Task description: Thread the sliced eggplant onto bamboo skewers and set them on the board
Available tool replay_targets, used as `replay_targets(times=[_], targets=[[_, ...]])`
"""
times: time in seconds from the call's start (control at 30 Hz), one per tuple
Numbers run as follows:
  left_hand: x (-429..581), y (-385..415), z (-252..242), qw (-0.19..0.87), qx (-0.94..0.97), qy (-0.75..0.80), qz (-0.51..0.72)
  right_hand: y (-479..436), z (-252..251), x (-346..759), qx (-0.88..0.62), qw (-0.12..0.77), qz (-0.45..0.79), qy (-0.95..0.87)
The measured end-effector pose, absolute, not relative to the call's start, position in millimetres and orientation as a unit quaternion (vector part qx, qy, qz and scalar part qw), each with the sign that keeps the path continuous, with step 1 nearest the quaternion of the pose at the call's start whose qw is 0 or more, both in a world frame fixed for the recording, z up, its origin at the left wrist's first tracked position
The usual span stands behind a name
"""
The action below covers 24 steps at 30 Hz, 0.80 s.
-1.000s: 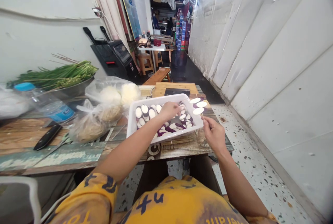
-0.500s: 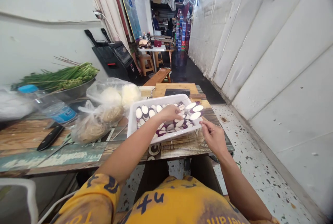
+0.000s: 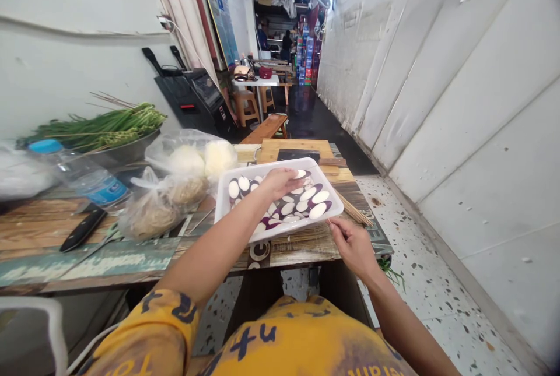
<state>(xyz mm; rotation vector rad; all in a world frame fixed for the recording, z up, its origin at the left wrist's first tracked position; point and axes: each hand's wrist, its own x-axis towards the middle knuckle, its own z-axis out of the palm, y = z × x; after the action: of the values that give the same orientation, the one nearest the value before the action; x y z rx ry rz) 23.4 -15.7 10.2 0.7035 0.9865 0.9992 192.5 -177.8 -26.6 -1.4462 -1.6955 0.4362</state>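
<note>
A white tray [image 3: 223,208] on the wooden table holds several purple-skinned eggplant slices [image 3: 242,185]. My left hand [image 3: 278,181] reaches into the tray's far side with its fingers closed on one white slice [image 3: 300,174]. My right hand [image 3: 351,242] is at the tray's near right corner, pinching the end of a thin skewer. That skewer carries three slices [image 3: 318,203], which hang just over the tray's right half.
A bundle of bamboo skewers [image 3: 355,211] lies right of the tray. Left of it are plastic bags of noodles [image 3: 166,201], a black-handled knife [image 3: 81,230], a water bottle [image 3: 83,176] and a bowl of green chives [image 3: 102,128]. A cutting board [image 3: 297,150] sits behind.
My right hand drew back and to the left, bringing the skewered slices from beyond the tray's right edge to over the tray. My left hand lifted a slice at the far side.
</note>
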Motion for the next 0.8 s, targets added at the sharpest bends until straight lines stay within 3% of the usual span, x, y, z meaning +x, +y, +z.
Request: replay_targets(times=[0.23,0.37,0.8], targets=[[22,-19,14,0.657,0.409,0.477,0.416,-178,-26,194,-0.585,0.423,0.172,-0.67],[22,-23,16,0.696,0.43,0.432,0.381,-179,-26,195,-0.588,0.403,0.172,-0.679],[20,-14,10,0.704,0.382,0.416,0.43,-181,-26,195,-0.582,0.41,0.178,-0.679]])
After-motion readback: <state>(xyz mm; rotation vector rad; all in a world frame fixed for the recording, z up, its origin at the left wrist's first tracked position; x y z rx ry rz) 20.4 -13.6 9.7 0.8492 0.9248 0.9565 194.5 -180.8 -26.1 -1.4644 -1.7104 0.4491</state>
